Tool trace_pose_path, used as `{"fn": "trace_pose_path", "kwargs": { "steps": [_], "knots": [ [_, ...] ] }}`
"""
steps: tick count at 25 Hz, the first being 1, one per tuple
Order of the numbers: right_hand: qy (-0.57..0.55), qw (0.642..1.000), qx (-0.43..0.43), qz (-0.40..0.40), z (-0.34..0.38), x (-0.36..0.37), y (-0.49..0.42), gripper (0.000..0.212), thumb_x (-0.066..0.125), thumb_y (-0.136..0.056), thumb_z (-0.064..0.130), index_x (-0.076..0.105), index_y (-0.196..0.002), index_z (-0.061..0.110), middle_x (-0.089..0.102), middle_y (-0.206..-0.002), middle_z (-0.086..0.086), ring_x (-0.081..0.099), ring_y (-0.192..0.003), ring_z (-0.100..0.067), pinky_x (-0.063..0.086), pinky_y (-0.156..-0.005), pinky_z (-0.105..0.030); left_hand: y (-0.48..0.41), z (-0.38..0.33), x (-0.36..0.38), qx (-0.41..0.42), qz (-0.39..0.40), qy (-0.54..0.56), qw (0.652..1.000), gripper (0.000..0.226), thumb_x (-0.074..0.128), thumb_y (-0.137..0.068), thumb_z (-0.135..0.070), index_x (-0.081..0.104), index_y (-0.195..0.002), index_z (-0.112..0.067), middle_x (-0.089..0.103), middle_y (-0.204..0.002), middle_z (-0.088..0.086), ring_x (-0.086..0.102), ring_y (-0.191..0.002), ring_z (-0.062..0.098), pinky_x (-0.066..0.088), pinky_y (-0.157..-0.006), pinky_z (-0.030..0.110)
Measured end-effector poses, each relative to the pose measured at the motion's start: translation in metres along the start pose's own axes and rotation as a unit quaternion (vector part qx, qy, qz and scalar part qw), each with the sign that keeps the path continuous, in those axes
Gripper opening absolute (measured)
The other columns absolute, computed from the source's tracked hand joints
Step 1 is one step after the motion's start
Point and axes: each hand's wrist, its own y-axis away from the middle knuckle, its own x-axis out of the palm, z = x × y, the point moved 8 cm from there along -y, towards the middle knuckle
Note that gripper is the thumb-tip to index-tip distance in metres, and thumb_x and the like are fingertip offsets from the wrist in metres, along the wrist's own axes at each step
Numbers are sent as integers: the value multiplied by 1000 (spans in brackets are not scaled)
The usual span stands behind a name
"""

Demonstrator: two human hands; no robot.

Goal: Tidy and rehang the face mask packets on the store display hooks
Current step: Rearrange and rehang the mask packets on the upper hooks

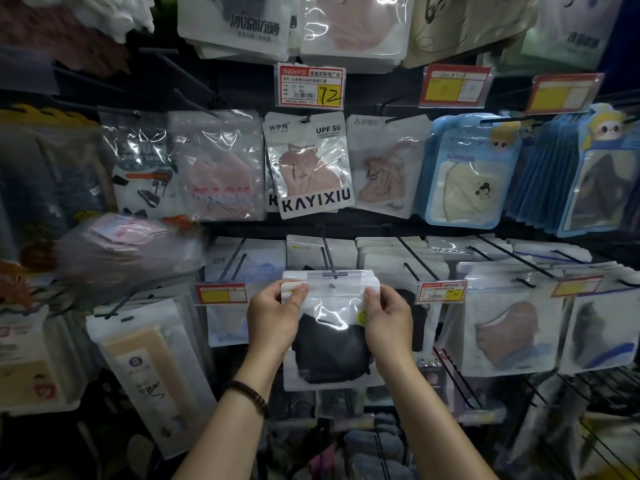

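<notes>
Head view: glossy clear plastic black-mask packet (331,344), judged light, limp, slippery, is pinched at both top corners by left hand (273,317) and right hand (388,318).

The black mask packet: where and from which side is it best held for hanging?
Pinch the upper corners of the black mask packet, left hand and right hand each from its own side. The hang hole sits top centre under the hook, so side grips leave it free.
</notes>
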Motion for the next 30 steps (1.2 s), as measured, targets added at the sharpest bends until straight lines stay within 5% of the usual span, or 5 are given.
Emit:
{"fn": "trace_pose_path", "kwargs": {
  "steps": [5,13,17,22,30],
  "knots": [
    [43,998,6,-46,6,-7,-1,21,60,-109,39,66,-105,19,69,-95,6,65,-85,-9,48,-68,-26,2,7,0,-9,-77,-12,997,23,78,-96,-41,68,-103,-23,72,-95,-7,68,-89,10,55,-76,28],
    [93,992,-19,-85,-9,-13,10,31,69,-103,35,52,-125,20,51,-132,-5,59,-110,-21,55,-97,-38,11,26,-9,-3,-101,-27,994,32,77,-96,-34,56,-115,-20,63,-108,-2,65,-99,18,57,-82,33],
    [132,989,-51,-52,-7,-6,42,20,75,-97,31,59,-105,24,63,-104,1,64,-94,-18,55,-82,-36,27,23,-9,-54,76,-193,977,27,70,-100,-41,54,-110,-22,64,-105,1,64,-91,14,47,-67,25],
    [96,969,-145,176,48,51,101,20,77,-94,15,69,-78,25,69,-70,3,63,-65,-9,53,-63,-32,68,-18,-37,26,471,-454,756,42,54,-96,-62,71,-107,-24,78,-101,-4,74,-94,17,60,-90,47],
    [92,929,-209,291,159,159,126,13,69,-98,39,73,-93,28,76,-82,5,73,-79,-14,62,-74,-48,4,-98,-191,7,389,-483,784,22,59,-108,-42,70,-105,-23,80,-88,-6,78,-81,7,63,-87,39]
  ]
}}
